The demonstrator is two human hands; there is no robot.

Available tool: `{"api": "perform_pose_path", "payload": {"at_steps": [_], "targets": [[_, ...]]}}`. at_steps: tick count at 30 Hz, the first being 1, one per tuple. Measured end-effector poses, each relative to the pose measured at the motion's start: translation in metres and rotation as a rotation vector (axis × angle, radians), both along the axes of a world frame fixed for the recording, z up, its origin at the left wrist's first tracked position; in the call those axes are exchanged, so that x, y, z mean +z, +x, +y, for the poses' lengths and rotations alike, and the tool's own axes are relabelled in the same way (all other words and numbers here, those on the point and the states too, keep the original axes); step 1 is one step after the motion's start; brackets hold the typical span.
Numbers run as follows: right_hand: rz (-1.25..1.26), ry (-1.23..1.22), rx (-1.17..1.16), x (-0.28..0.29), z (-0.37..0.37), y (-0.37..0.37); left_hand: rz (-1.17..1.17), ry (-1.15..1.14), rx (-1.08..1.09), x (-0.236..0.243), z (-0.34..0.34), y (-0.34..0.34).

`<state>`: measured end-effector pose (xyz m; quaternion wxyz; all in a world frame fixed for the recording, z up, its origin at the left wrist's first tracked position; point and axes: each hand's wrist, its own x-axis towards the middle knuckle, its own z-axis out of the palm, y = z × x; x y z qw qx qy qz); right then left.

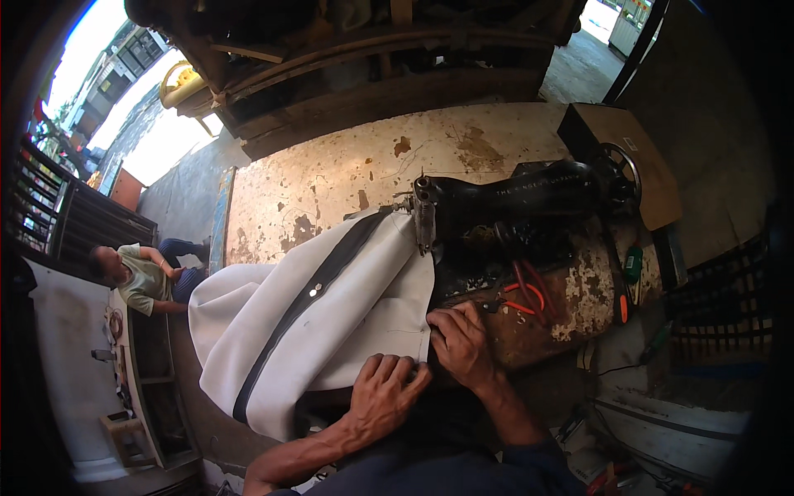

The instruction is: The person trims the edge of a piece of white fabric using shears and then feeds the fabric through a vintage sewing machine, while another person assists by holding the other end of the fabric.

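A large white cover of leather-like material (356, 281) drapes over the table and hangs off its left and near sides. Along it runs a black zipper strip (289, 331) with two small shiny sliders (315, 290). Its far end lies at the needle end of a black sewing machine (504, 198). My left hand (385, 388) is closed on the cover's near edge, fingers curled. Just right of it, my right hand (461, 341) pinches the same edge between thumb and fingers. The fingertips of both are partly hidden.
Red-handled pliers (529, 298), a green-handled screwdriver (633, 266) and an orange-tipped tool (622, 307) lie right of the cover. A cardboard box (649, 165) stands behind the machine's handwheel (622, 169). A person (145, 277) sits beyond the worn tabletop (331, 165) at left.
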<state>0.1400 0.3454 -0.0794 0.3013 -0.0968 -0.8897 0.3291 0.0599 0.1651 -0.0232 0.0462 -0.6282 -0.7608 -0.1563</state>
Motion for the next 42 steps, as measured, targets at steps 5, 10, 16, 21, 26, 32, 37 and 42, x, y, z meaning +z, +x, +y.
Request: {"api": "perform_pose_path", "payload": {"at_steps": [5,10,16,21,26,32,37,42], "targets": [[-0.038,0.308,-0.028,0.009,-0.017,0.019,-0.065,-0.107,-0.111,0.009,0.002,-0.001],[-0.080,0.327,0.015,0.005,-0.017,0.023,-0.562,-0.349,-0.186,0.034,0.011,-0.034],[-0.112,0.255,0.067,0.006,-0.013,0.029,-0.402,-0.395,-0.179,0.003,0.020,-0.141],[-0.165,0.237,0.081,0.003,-0.010,0.032,-0.237,-0.491,-0.241,0.011,0.022,-0.165],[-0.185,0.201,0.144,0.000,-0.013,0.031,-0.297,-0.318,-0.225,-0.007,0.019,-0.189],[-0.202,0.207,0.145,0.003,-0.008,0.028,-0.320,-0.259,-0.193,-0.005,0.069,-0.119],[-0.234,0.229,0.191,0.011,-0.011,0.027,-0.282,-0.372,-0.231,-0.032,0.061,-0.116],[-0.212,0.190,0.214,0.008,-0.009,0.027,-0.340,-0.417,-0.213,-0.026,0.065,-0.113]]}}
